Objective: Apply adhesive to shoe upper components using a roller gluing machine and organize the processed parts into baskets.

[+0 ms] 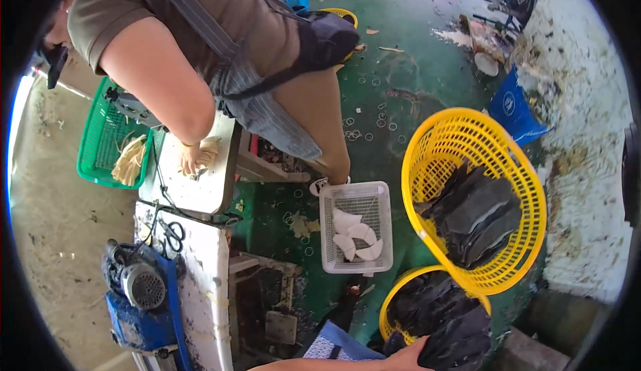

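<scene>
At the lower edge, right of centre, the person's left hand (403, 357) sets its thumb against limp black flat pieces (461, 341) at a round yellow plastic basket (385, 314). The other fingers are hidden; their grip can't be told.

Near the fingers of the left hand (403, 358): two yellow latticed plastic baskets (433, 152), their flat black pieces (477, 214) too overlapped to count. Left beyond those fingers: one white rectangular plastic basket (375, 209) with four flat white pieces (370, 250). Farther left: one green rectangular plastic basket (98, 145), one pair of black-handled scissors (175, 235).
</scene>
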